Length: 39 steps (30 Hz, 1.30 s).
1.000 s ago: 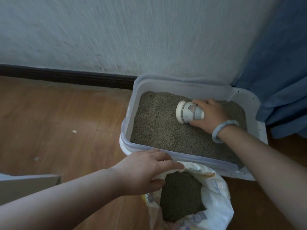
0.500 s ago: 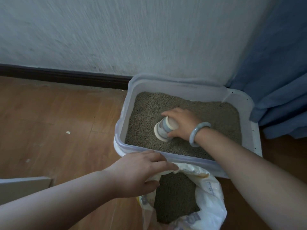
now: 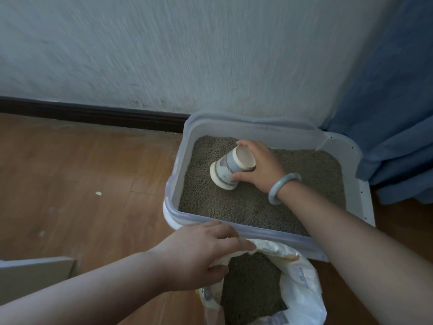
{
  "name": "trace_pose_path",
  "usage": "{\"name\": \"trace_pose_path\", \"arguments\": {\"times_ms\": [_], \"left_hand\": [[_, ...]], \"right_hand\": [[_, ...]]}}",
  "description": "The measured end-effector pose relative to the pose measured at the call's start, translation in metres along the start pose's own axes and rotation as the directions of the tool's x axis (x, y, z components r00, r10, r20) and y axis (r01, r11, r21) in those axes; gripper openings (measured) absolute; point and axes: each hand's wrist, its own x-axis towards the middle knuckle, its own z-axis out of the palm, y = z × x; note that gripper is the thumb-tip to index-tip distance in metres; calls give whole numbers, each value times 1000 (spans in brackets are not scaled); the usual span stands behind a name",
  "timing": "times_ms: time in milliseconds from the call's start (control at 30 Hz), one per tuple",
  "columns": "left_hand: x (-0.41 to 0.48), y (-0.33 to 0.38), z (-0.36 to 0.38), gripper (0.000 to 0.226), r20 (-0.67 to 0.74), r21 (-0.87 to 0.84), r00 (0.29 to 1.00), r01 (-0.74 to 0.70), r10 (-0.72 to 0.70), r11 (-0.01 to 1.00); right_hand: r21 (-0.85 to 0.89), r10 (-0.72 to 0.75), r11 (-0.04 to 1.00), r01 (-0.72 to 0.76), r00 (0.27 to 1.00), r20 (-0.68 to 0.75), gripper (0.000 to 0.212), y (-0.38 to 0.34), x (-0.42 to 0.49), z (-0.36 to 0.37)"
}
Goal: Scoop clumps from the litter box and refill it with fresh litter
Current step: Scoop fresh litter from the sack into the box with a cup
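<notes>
A translucent litter box (image 3: 253, 229) stands on the floor against the wall, filled with grey-brown litter (image 3: 246, 202). My right hand (image 3: 262, 170) grips a paper cup (image 3: 230, 168) turned nearly upside down, its rim pressed toward the litter in the box's left half. A pale bangle (image 3: 282, 190) circles that wrist. In front of the box stands an open white litter bag (image 3: 302, 287) holding more grey litter (image 3: 250, 285). My left hand (image 3: 199, 252) pinches the bag's near-left rim and holds it open.
Wooden floor (image 3: 82, 184) stretches to the left, with a small pale scrap (image 3: 98, 193) on it. A dark skirting board (image 3: 93, 113) runs under the white wall. A blue curtain (image 3: 393, 113) hangs to the right of the box. A grey flat panel (image 3: 30, 275) lies at the lower left.
My right hand moved the cup from the box's right side to its left half and tipped it from sideways to mouth-down. My left hand stayed on the bag's rim.
</notes>
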Motion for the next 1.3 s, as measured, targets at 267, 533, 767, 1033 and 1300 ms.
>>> {"name": "trace_pose_path", "arguments": {"times_ms": [267,533,767,1033,1300], "left_hand": [[-1,0,1,61,-10,-16,1000,-4,4,1000],[1,0,0,60,-1,3,1000,-16,16,1000],[3,1,-1,57,16,31,1000,-17,16,999],[5,3,-6,55,32,20,999,-28,27,999],[7,1,-8,62,74,3,997,-14,14,1000]], "right_hand": [[-226,-157,952,206,964,216,73,-36,17,35],[-268,-253,887,376,881,400,67,-21,-20,9],[-455,-217,793,405,886,409,61,10,-53,-8],[-198,-61,977,75,995,76,62,6,-79,-42],[379,307,857,-350,936,170,80,18,-129,-69]]}}
